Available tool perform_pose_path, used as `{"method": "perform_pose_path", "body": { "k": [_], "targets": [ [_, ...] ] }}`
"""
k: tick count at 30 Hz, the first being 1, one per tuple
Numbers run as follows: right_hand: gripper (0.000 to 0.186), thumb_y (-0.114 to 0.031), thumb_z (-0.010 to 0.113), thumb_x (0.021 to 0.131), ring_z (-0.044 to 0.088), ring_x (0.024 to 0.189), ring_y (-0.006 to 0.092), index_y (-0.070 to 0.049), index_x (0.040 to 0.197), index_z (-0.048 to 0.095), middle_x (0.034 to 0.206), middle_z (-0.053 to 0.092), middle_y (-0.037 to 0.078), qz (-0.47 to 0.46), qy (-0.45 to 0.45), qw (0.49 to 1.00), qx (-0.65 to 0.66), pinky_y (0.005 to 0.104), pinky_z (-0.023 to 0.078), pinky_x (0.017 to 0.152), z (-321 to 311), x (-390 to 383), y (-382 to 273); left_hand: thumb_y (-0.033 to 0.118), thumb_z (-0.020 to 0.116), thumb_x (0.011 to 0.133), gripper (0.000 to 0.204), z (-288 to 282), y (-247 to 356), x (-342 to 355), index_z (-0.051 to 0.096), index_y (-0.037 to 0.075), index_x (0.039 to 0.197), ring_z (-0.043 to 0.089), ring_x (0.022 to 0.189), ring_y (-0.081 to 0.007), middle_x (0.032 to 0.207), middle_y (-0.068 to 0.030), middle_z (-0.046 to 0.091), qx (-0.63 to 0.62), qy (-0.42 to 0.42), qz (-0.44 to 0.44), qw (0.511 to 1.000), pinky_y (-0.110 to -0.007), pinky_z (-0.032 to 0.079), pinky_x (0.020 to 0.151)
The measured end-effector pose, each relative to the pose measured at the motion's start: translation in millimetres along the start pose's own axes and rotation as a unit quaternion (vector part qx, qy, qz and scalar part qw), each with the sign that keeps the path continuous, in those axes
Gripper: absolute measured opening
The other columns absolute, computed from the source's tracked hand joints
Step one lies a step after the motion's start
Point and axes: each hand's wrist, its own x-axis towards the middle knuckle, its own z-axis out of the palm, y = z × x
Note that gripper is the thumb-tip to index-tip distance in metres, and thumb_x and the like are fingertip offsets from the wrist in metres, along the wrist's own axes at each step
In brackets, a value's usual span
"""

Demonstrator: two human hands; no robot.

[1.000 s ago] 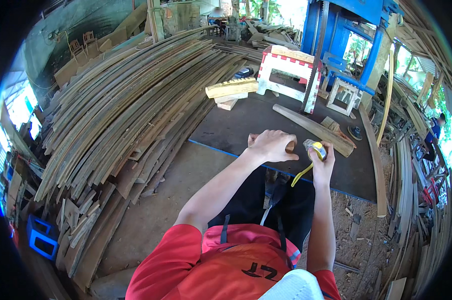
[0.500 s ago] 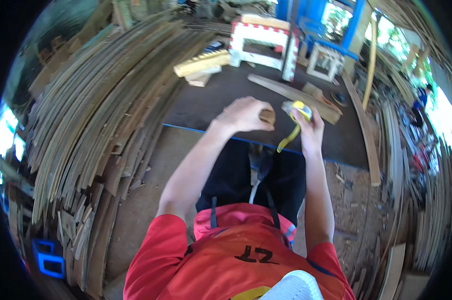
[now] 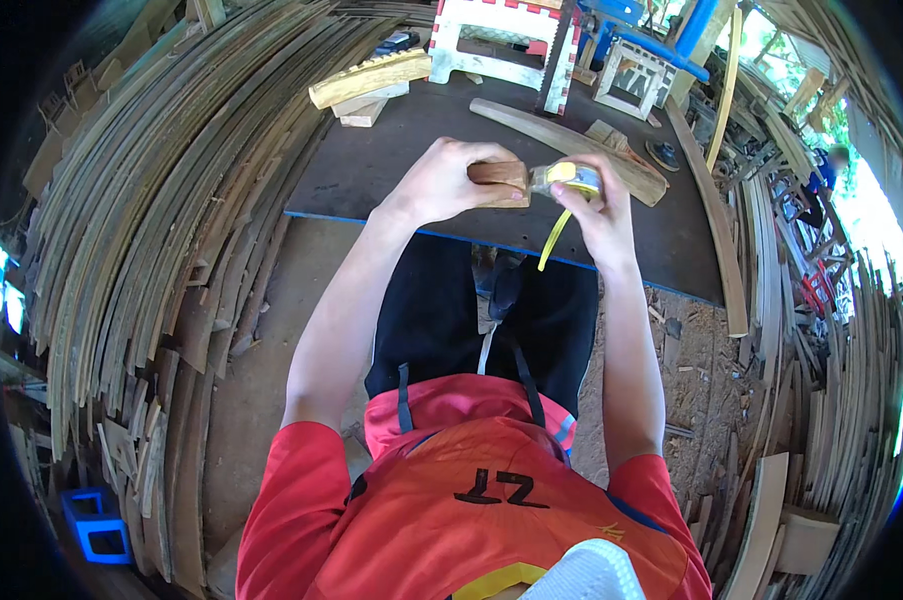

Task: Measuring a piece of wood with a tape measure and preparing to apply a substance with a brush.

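My left hand (image 3: 439,182) is closed round a short wooden block (image 3: 503,176), held over a dark board work surface (image 3: 341,175). My right hand (image 3: 605,214) grips a yellow-and-silver tape measure (image 3: 571,176), its near end right beside the block's right end; whether they touch I cannot tell. A yellow strip of tape (image 3: 553,240) dangles below the tape case. Beyond both hands lie a long tapered board (image 3: 536,130) on the right and a small pile of pale timber pieces (image 3: 369,82) on the left.
Red-and-white stool (image 3: 501,22), pale square frame (image 3: 621,85) and blue machine (image 3: 686,55) stand behind. Long planks (image 3: 131,200) fill the left; more strips (image 3: 856,400) line the right, where a partly visible person (image 3: 819,182) is. A blue plastic object (image 3: 101,525) lies lower left.
My hands have drawn together: the tape measure has come left against or near the block's end, and the block's side shows more. The scene has shifted up in the picture as my view tilted down.
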Motion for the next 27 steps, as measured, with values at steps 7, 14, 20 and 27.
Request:
{"method": "perform_pose_path", "body": {
  "k": [7, 14, 20, 27],
  "targets": [
    [0.032, -0.008, 0.082, 0.089, 0.069, 0.101, 0.0128, -0.004, 0.115, 0.064, 0.106, 0.072, 0.005, -0.045, -0.011, 0.996, -0.070, 0.0286, 0.054, 0.090, 6.1, -1.4, -19.0, 0.024, 0.091, 0.079, 0.041, 5.2, -2.0, -5.1, 0.075, 0.004, 0.111, 0.074, 0.081, -0.0164, 0.094, -0.0105, 0.078, -0.020, 0.031, 0.002, 0.999, -0.032, 0.058, 0.077],
    [0.032, -0.008, 0.082, 0.089, 0.070, 0.100, 0.0127, -0.004, 0.115, 0.064, 0.105, 0.073, 0.006, -0.058, -0.013, 0.996, -0.073, 0.0294, 0.055, 0.089, 10.2, -3.0, -29.8, 0.022, 0.091, 0.080, 0.039, 1.6, 1.2, -9.2, 0.075, 0.004, 0.111, 0.074, 0.084, -0.0134, 0.094, -0.0102, 0.078, -0.066, 0.020, -0.019, 0.997, -0.031, 0.059, 0.079],
    [0.031, -0.008, 0.081, 0.089, 0.069, 0.101, 0.0122, -0.004, 0.115, 0.064, 0.107, 0.072, 0.006, -0.053, -0.003, 0.995, -0.084, 0.0285, 0.054, 0.088, 10.9, -0.3, -30.3, 0.026, 0.090, 0.081, 0.038, 3.0, 0.5, -11.1, 0.076, 0.005, 0.108, 0.076, 0.086, -0.0162, 0.094, -0.0090, 0.079, -0.066, 0.038, -0.013, 0.997, -0.031, 0.059, 0.083],
    [0.031, -0.008, 0.080, 0.090, 0.069, 0.101, 0.0131, -0.004, 0.116, 0.063, 0.106, 0.072, 0.007, -0.082, -0.021, 0.990, -0.110, 0.0289, 0.054, 0.089, 16.2, -2.1, -35.1, 0.028, 0.090, 0.081, 0.038, 2.0, -3.4, -13.2, 0.076, 0.005, 0.108, 0.075, 0.086, -0.0150, 0.094, -0.0089, 0.079, -0.086, 0.057, -0.008, 0.995, -0.031, 0.059, 0.082]
  ]
}}
